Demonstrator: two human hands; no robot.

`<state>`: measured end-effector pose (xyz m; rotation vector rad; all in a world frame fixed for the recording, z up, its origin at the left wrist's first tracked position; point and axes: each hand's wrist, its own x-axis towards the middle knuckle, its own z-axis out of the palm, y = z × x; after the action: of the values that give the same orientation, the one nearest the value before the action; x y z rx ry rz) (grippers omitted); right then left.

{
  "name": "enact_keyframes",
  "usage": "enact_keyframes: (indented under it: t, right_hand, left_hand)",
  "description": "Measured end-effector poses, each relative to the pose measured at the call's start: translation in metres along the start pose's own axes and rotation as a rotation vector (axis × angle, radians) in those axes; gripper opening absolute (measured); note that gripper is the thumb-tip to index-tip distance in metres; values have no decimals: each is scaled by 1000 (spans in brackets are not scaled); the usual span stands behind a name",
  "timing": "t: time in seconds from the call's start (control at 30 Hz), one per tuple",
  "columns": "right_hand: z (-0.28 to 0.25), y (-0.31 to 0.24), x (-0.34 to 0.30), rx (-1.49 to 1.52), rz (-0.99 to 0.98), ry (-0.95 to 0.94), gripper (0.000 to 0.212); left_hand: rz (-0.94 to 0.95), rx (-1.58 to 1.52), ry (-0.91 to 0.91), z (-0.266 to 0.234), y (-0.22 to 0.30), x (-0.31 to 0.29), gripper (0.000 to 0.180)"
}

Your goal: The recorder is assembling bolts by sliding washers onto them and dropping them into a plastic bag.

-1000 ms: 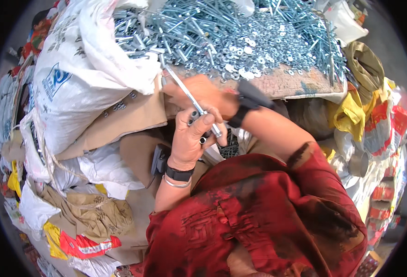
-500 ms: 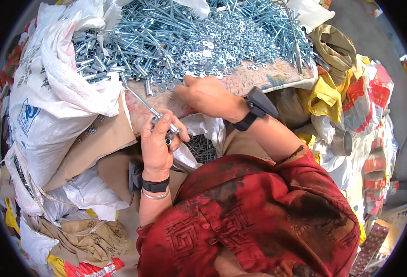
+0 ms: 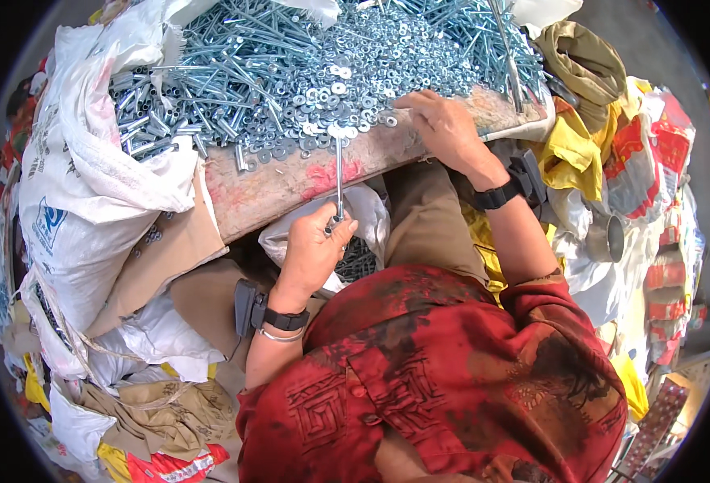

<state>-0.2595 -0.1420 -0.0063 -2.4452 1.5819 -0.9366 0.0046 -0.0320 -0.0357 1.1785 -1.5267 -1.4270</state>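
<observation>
My left hand (image 3: 316, 245) is closed around the lower end of a long, thin silver bolt (image 3: 339, 171), which stands nearly upright. A shiny metal piece shows among its fingers. The bolt's upper end overlaps a pale round washer (image 3: 341, 131) at the heap's near edge; I cannot tell if they touch. My right hand (image 3: 449, 133) reaches over the padded table edge with its fingers apart, fingertips beside small loose nuts (image 3: 419, 83). Nothing shows in it, though its thumb is partly hidden. Flat washers (image 3: 314, 126) lie between the two hands, along the front of the heap.
Long bolts (image 3: 238, 48) are heaped at the back and short metal sleeves (image 3: 157, 125) at the left. A bulging white woven sack (image 3: 69, 241) stands left. Below the table edge, an open white bag (image 3: 278, 239) holds dark metal pieces. A metal cup (image 3: 606, 237) sits at the right.
My right hand has moved right and its fingers have spread from a closed shape. My left hand has moved right, turning the bolt from a slant to nearly upright.
</observation>
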Motion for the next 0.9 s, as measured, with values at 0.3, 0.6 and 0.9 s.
enact_keyframes:
  t: [0.3,0.6,0.9]
  right_hand:
    - [6,-13,12,-23,-105,-78,19]
    - [24,-27,13,16,-100,-134,12]
    - [20,-29,8,88,-18,-36,11]
  left_hand:
    - [-43,-241,2,-4,-6,2,18]
    - [-8,-181,45,-2,-7,5,17]
    - [17,-130,100,-3,-4,5,15]
